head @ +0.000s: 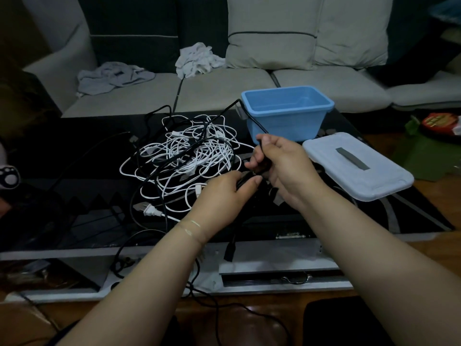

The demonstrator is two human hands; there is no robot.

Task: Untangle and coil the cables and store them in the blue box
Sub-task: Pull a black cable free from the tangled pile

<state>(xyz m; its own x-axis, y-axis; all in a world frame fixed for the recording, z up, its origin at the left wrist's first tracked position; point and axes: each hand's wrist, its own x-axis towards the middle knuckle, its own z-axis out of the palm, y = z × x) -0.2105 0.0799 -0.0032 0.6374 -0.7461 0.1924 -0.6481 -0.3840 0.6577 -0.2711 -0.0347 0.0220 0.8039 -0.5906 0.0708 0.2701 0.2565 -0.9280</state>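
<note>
over the glossy black table (74,171), the left hand (219,196) and right hand (282,168) both pinch a thin black cable (252,121), its coil hidden between them. left lies a tangled pile (189,156) of white and black cords; beyond, the smooth blue box (287,111), its pale lid (356,166) beside.

We count two hands, the left hand (223,193) and the right hand (282,168), one blue box (287,113), one pale lid (356,166), one tangled cable pile (189,156) whose strands we cannot number, and two crumpled cloths (114,76) on the sofa.
</note>
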